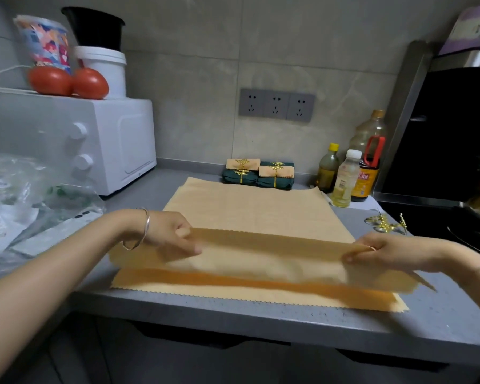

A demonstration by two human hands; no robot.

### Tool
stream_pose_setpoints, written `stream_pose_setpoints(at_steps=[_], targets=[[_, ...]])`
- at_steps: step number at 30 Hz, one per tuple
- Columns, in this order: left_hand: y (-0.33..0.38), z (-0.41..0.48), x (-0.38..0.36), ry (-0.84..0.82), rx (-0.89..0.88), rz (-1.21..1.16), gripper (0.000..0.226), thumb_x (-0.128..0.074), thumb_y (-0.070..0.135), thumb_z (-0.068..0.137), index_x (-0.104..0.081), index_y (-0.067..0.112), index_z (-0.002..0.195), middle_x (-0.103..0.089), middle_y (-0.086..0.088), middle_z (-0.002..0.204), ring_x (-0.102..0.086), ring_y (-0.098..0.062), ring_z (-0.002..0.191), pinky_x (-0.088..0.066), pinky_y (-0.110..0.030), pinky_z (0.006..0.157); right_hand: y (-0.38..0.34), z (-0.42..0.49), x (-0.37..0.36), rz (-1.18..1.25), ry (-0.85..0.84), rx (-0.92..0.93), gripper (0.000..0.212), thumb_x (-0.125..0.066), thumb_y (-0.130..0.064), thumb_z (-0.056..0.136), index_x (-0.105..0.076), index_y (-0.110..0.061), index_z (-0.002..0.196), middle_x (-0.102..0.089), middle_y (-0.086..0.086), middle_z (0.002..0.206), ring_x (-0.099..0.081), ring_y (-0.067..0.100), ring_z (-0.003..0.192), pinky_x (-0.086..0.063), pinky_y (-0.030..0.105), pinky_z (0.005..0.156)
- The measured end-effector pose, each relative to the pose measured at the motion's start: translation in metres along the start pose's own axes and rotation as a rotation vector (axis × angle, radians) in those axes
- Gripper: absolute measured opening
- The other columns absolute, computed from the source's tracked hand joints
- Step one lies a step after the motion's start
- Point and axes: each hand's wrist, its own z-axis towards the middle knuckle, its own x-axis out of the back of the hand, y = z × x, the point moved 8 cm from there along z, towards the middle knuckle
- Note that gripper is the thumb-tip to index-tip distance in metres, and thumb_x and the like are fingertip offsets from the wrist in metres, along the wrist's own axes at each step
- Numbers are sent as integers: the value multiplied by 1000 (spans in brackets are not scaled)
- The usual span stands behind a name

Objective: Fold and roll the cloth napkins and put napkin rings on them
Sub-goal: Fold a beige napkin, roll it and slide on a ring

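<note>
The left hand [172, 234] is pinching the scalloped edge of a peach cloth napkin [255, 209] between thumb and curled fingers. The right hand [380, 252] is pinching the same edge at the opposite end. Between them the edge is hanging taut, raised off the grey countertop [261, 320], with the slack sagging towards the person. Under the raised flap a flat layer is lying with its own scalloped edge along the counter's front. Behind the hands the cloth is spreading flat towards the wall. Whether flap and flat layer are one cloth or two, I cannot tell.

This looks like the first fold of a fresh napkin, so the rolling and ringing are not yet begun. The next move is calling for both hands to travel together, so the held edge lands square on the flat part and the crease can be pressed down.

Loose gold napkin rings [385, 224] are waiting on the counter, just beyond the right hand. Near the wall, finished rolled napkins [258, 176], green and peach, are sitting stacked with gold rings on them, beside some oil bottles [344, 178].
</note>
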Motion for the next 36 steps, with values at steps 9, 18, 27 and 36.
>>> stream_pose_setpoints(at_steps=[9, 18, 27, 36], targets=[[9, 16, 11, -237, 63, -101, 39, -68, 31, 83, -48, 24, 50, -46, 10, 53, -43, -8, 48, -36, -17, 52, 9, 9, 19, 279, -177, 71, 30, -60, -32, 89, -62, -11, 111, -72, 10, 100, -69, 23, 83, -54, 28, 69], [-35, 110, 72, 441, 74, 94, 22, -67, 37, 83, -63, 31, 62, -59, 16, 63, -52, -6, 64, -43, -21, 65, 22, 123, 71, -139, 375, 177, 26, -56, -26, 94, -59, -30, 69, -60, -16, 64, -53, 3, 63, -41, 14, 61], [-57, 177, 67, 545, 226, 446, 10, -47, 38, 92, -52, 31, 87, -60, 10, 103, -57, -16, 92, -42, -25, 74, 47, 204, 73, -264, 442, 125, 13, -64, -24, 88, -58, -29, 78, -68, -7, 100, -61, 10, 98, -50, 27, 87], [-63, 184, 71, 646, 228, 413, 9, -46, 35, 94, -51, 29, 89, -55, 13, 88, -53, -14, 81, -36, -25, 65, 56, 217, 74, -241, 583, 117, 12, -65, -23, 86, -61, -26, 76, -68, -12, 92, -61, 7, 89, -52, 28, 77]])
